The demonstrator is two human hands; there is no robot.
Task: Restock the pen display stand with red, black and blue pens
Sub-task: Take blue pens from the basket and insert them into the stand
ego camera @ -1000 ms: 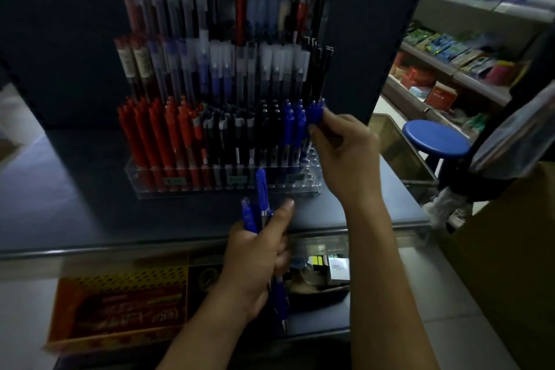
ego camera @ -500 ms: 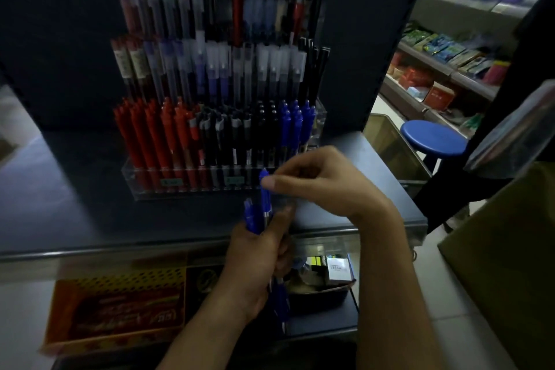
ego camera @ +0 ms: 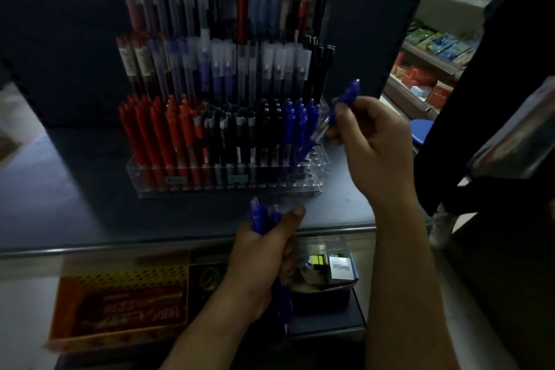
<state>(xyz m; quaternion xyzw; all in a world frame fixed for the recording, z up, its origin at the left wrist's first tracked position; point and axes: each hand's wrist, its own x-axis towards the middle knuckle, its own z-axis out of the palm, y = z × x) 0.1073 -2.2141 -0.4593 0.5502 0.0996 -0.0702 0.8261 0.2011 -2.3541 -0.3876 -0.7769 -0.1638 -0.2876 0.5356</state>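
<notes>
In the head view, one blue pen point(ego camera: 339, 108) is pinched at a tilt by the right hand point(ego camera: 375, 141), just beside the right end of the clear pen stand point(ego camera: 228, 182) on the counter point(ego camera: 75, 189). A bunch of blue pens point(ego camera: 259, 216), maybe two or three, is gripped by the left hand point(ego camera: 264, 252) in front of the stand.

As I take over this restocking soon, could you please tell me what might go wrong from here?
1. The blue pen in the right hand is tilted, close beside the standing blue pens; it could knock them askew or miss a free hole at the right end of the stand.
2. The left hand grips the spare blue pens at the edge of the counter; a loosened grip might let them fall.
</notes>
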